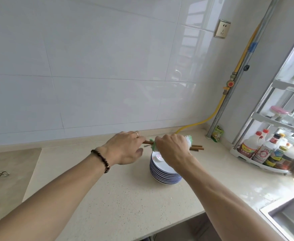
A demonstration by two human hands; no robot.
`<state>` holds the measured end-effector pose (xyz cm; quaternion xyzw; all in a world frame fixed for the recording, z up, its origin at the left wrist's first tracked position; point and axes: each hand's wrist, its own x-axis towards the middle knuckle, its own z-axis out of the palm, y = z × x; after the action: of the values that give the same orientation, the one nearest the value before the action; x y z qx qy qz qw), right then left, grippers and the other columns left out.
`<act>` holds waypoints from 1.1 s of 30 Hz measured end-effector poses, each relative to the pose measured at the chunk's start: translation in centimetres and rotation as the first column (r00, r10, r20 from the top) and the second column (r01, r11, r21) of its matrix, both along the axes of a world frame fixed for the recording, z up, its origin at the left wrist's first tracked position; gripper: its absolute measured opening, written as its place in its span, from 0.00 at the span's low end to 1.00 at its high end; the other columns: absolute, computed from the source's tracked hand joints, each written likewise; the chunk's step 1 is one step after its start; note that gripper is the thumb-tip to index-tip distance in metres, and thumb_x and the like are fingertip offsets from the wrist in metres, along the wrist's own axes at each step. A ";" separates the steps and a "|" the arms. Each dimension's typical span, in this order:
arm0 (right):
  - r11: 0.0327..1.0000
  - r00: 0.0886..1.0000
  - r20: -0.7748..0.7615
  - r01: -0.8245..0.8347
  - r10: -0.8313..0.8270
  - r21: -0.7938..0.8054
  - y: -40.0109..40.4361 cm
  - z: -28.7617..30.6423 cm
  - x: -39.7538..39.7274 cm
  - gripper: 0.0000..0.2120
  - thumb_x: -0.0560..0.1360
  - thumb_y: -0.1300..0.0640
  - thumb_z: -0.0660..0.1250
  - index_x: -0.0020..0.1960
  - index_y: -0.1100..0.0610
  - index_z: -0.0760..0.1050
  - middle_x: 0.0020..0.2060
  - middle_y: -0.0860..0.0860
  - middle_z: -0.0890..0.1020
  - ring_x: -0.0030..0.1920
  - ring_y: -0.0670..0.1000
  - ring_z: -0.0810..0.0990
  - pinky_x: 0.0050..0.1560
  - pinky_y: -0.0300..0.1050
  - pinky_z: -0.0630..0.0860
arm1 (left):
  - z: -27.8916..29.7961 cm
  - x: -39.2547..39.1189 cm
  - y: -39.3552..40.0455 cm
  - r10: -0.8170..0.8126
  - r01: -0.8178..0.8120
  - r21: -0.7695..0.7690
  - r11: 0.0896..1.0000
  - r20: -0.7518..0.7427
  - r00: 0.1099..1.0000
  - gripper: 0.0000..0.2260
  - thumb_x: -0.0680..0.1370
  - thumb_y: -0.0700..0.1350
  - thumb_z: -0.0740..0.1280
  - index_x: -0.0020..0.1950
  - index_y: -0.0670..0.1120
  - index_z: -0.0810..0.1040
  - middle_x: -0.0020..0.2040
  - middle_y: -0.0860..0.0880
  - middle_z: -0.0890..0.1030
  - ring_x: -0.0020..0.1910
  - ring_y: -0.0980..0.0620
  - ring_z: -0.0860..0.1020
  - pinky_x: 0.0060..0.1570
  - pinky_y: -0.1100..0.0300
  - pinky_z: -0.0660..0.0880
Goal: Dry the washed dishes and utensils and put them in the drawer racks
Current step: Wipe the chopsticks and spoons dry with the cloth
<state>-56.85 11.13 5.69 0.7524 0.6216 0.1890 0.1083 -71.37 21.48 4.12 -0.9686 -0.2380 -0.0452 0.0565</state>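
I had both hands raised over the bench, and the bundle of brown chopsticks lay level between them, its long axis running from left to right, roughly along the tiled wall behind. My left hand held the left ends, fingers curled round them in a closed grip. My right hand was closed round the green and white cloth, which was wrapped about the middle of the bundle, so this grip had the cloth and the chopsticks inside it together. The right ends stuck out bare past the cloth, toward the corner rack of bottles. Directly below the hands stood the stack of plates with blue rims, with 1 small white spoon on the top plate. I judged that the drying stroke had to go along the sticks, not across them: the right hand was the nearer one to the bare ends, so the cloth should slide to the right while the left hand kept the bundle steady. The sink was at the lower right. I could not see any drawer rack in this view.
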 end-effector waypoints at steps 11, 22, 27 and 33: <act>0.992 0.992 -0.101 -0.071 0.082 0.105 -1.3 -1.2 3.8 0.04 0.77 0.62 0.65 0.48 0.54 0.73 0.43 0.51 0.83 0.48 0.57 0.82 0.69 0.52 0.68 | -2.3 -2.5 2.8 -0.185 0.087 0.341 0.936 0.269 0.945 0.10 0.82 0.45 0.65 0.41 0.43 0.73 0.32 0.46 0.78 0.21 0.45 0.71 0.22 0.58 0.61; 0.954 0.959 -0.117 -0.235 0.259 0.187 -1.7 -1.6 5.6 0.03 0.76 0.63 0.67 0.45 0.59 0.73 0.37 0.54 0.80 0.39 0.60 0.80 0.35 0.48 0.63 | -2.4 -3.8 2.6 -0.181 0.076 0.335 0.939 0.295 0.938 0.12 0.79 0.47 0.62 0.38 0.43 0.71 0.26 0.48 0.73 0.20 0.50 0.57 0.21 0.62 0.56; 0.963 0.965 -0.035 -0.258 0.261 0.083 -0.5 -1.8 3.1 0.05 0.79 0.66 0.59 0.50 0.59 0.72 0.42 0.55 0.80 0.43 0.59 0.80 0.37 0.49 0.64 | -3.1 -3.6 2.7 -0.197 0.091 0.336 0.938 0.294 0.935 0.09 0.79 0.46 0.64 0.41 0.44 0.73 0.27 0.48 0.75 0.18 0.48 0.62 0.19 0.61 0.59; 0.963 0.958 -0.100 -0.267 0.268 0.024 -1.0 -2.7 2.7 0.06 0.83 0.61 0.58 0.55 0.60 0.72 0.44 0.54 0.79 0.45 0.57 0.78 0.39 0.50 0.71 | -3.9 -3.8 2.3 -0.201 0.119 0.307 0.944 0.248 0.948 0.08 0.80 0.49 0.61 0.51 0.46 0.76 0.26 0.50 0.71 0.18 0.48 0.63 0.20 0.62 0.57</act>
<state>-54.14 10.12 3.03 0.6708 0.7212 0.1666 0.0459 -75.13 23.80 0.21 -0.9504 -0.1542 -0.2183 0.1593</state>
